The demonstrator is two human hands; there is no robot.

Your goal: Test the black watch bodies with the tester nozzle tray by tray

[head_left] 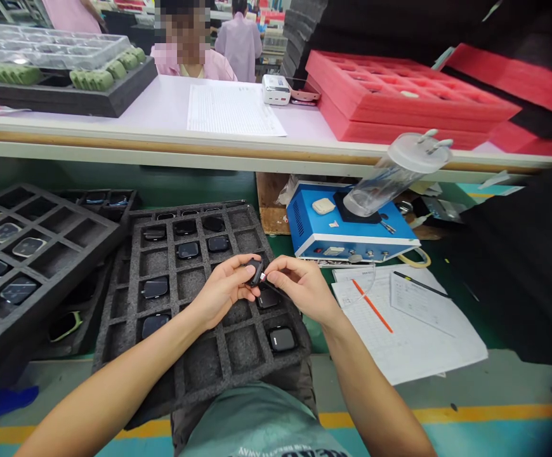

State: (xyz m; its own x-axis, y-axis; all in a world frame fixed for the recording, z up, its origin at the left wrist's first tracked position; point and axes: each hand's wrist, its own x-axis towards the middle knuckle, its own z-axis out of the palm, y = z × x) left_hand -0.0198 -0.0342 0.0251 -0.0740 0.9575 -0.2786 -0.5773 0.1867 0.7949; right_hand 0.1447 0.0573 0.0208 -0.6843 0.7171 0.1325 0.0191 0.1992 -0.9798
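Head view: small black rounded device (256,271) held up over a charcoal foam grid tray (136,298)

The left hand (223,292) grips the device, its thumb and fingers (242,265) closed on the casing. The right hand (299,289) meets it from the other side, its fingers (276,270) pinched together on a tiny white-and-red tip (262,277) at the device's edge. A thin dark strip seems to run from that spot, though it is too small to make out. The device hangs just above the tray's upper right cells, touching neither the foam nor the pieces below.

About a dozen dark rounded-square pieces (282,339) sit singly in the tray's cells, scattered across the grid with bare foam cells between them. A second dark foam tray (80,244) to the left carries glossy-faced pieces (28,246). Nothing visible shows which pieces have been handled and which have not.

Beyond the hands, a blue bench instrument (314,219) supports a clear plastic cylinder with a white lid (390,178). Printed paper sheets (428,336) and a black pen (421,284) lie on the green desk (276,238) to the right. Stacked red foam trays (409,95) sit on the raised white desk (162,108), across from a co-worker in a pink smock (162,63).
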